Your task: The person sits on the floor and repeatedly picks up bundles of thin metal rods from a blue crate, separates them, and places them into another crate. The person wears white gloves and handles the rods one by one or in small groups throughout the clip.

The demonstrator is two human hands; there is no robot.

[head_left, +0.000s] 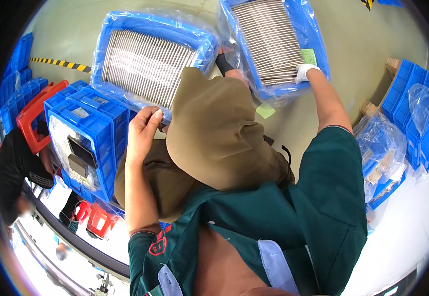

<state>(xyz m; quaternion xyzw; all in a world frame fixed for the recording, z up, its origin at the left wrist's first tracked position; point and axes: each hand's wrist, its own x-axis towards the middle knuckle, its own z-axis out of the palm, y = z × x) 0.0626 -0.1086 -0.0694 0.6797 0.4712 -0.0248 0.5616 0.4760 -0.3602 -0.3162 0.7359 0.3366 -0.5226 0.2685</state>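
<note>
My right hand (304,73), in a white glove, reaches into the right blue bin (307,22). Its fingers close at the right end of the nearest of the metal rods (268,42), which lie side by side in a row. Bare, my left hand (144,126) is closed beside the near edge of the left blue bin (107,37). The thumb presses on the curled fingers, and what they hold, if anything, is too small to make out. That bin carries a similar row of silvery rods (143,61). Clear plastic film (209,27) lines both bins.
My knee in brown trousers (214,123) rises between the bins. At the left stand stacked blue crates (108,130) with a dark device (82,153) on them and a red stool (37,118). Another person (14,167) is beyond. More blue crates (411,108) and plastic wrap (379,138) are at right.
</note>
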